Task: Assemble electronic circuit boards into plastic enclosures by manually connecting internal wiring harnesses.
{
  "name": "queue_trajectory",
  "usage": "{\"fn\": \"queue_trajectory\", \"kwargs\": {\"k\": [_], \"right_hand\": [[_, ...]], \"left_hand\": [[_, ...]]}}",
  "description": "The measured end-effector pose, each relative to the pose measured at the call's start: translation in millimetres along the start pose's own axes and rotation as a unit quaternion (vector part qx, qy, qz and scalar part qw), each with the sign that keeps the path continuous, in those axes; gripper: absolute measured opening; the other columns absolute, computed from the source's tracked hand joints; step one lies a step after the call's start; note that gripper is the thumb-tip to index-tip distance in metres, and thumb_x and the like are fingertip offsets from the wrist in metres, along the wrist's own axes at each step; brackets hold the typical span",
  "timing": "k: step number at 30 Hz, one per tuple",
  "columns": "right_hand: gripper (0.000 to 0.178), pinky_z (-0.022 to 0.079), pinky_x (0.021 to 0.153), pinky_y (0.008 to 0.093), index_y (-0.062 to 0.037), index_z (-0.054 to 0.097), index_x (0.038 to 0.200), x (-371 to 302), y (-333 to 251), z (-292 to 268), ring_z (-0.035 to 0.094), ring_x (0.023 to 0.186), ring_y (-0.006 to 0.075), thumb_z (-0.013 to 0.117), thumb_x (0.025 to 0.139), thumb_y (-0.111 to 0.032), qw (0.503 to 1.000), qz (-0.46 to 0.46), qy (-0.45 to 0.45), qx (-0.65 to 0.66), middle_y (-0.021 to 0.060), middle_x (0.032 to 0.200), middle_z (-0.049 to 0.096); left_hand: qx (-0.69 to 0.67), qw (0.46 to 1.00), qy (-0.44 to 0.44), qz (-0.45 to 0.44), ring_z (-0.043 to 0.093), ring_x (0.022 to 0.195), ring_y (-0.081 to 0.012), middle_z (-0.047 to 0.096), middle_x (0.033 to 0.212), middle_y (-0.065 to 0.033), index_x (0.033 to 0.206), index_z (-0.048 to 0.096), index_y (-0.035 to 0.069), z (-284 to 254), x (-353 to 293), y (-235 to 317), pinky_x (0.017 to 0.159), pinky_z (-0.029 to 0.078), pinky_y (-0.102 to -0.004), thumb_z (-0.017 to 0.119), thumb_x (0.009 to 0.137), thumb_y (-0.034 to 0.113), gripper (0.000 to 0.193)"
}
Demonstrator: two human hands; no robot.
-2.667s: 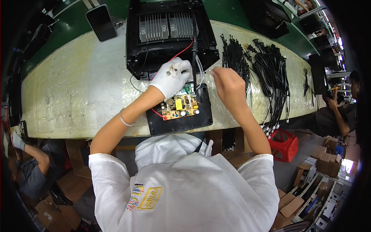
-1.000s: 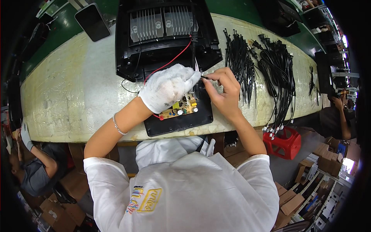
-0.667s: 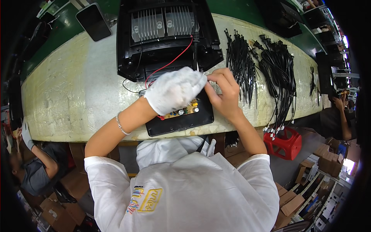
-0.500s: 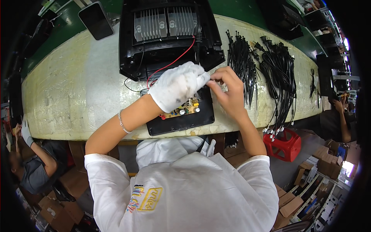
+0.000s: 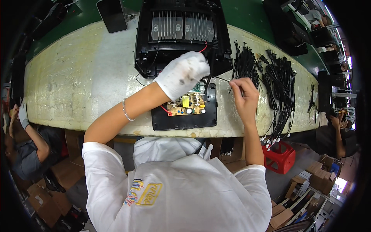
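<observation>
My left hand (image 5: 184,74), in a stained white glove, is closed at the near edge of a black plastic housing (image 5: 143,58), around a black cable (image 5: 208,82). Its fingertips are partly hidden. From beside them a thin black cable tie (image 5: 222,79) stretches to the right, its end pinched between the bare thumb and finger of my right hand (image 5: 245,92). Below the glove, a tan circuit board (image 5: 181,111) with a yellow component sits on a black panel (image 5: 164,123). A red wire (image 5: 203,48) shows above my left hand.
Metal heat-sink fins (image 5: 166,26) stand inside the housing. To the right lie a bundle of black cable ties (image 5: 244,62) and a pile of black cords (image 5: 279,89) with white connectors. A phone-like device (image 5: 112,16) is at the far left; a red stool (image 5: 281,159) stands below.
My right hand has drawn away to the right from my left, and the cable tie now shows taut between them. The view has shifted, uncovering more of the circuit board.
</observation>
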State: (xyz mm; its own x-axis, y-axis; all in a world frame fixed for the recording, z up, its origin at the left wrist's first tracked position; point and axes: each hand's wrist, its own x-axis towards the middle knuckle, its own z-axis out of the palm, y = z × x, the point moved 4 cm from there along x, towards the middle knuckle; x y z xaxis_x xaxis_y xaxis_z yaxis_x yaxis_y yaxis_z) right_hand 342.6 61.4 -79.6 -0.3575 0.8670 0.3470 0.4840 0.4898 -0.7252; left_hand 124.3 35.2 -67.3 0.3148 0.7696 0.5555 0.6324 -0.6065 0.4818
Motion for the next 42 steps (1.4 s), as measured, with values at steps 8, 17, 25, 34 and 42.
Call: {"fn": "queue_trajectory", "kwargs": {"k": [8,17,25,34,42], "right_hand": [[0.006,0.045,0.063,0.0305,0.0018,0.062,0.085,27,-10,18,0.057,0.067,0.0216,0.067,0.085,-0.003,0.988,-0.076,-0.136,-0.008,0.0109,0.076,0.061],[0.015,0.042,0.064,0.0398,-0.0023,0.056,0.078,28,-30,6,0.051,0.071,0.0292,0.069,0.082,-0.008,0.916,-0.28,-0.146,-0.247,0.0107,0.07,0.051],[0.026,0.049,0.07,0.0363,-0.0032,0.065,0.093,19,-104,3,0.059,0.082,0.0273,0.076,0.071,-0.007,0.899,-0.352,-0.105,-0.24,0.0085,0.092,0.063],[0.057,0.051,0.07,0.039,-0.0239,0.054,0.128,54,-139,126,0.061,0.085,0.0276,0.065,0.077,-0.004,0.747,-0.434,-0.403,-0.3,0.0083,0.098,0.061],[0.033,0.051,0.064,0.0436,-0.0129,0.058,0.113,65,-136,125,0.061,0.068,0.0317,0.069,0.083,-0.018,0.746,-0.513,-0.419,-0.068,0.0087,0.075,0.061]], "left_hand": [[-0.187,0.898,-0.006,-0.399,0.058,0.071,-0.0192,0.059,0.079,-0.0101,0.085,0.052,-0.001,30,1,-3,0.067,0.048,-0.0317,0.079,0.072,0.028,0.042],[-0.215,0.904,-0.016,-0.369,0.063,0.088,-0.0313,0.062,0.089,-0.0169,0.095,0.051,-0.003,18,-3,5,0.08,0.05,-0.0372,0.073,0.078,0.023,0.038],[0.166,0.985,-0.047,-0.027,0.055,0.1,-0.0326,0.056,0.102,-0.0141,0.106,0.057,0.002,-28,-177,77,0.09,0.045,-0.0425,0.074,0.077,0.029,0.043],[0.101,0.991,-0.045,0.074,0.054,0.081,-0.0212,0.051,0.083,-0.0043,0.095,0.061,0.009,-5,-177,101,0.1,0.038,-0.0476,0.057,0.07,0.019,0.027],[0.079,0.991,-0.032,0.107,0.053,0.069,-0.0172,0.048,0.075,-0.0008,0.09,0.063,0.011,-57,-135,112,0.091,0.045,-0.0478,0.062,0.065,0.018,0.026]]}}
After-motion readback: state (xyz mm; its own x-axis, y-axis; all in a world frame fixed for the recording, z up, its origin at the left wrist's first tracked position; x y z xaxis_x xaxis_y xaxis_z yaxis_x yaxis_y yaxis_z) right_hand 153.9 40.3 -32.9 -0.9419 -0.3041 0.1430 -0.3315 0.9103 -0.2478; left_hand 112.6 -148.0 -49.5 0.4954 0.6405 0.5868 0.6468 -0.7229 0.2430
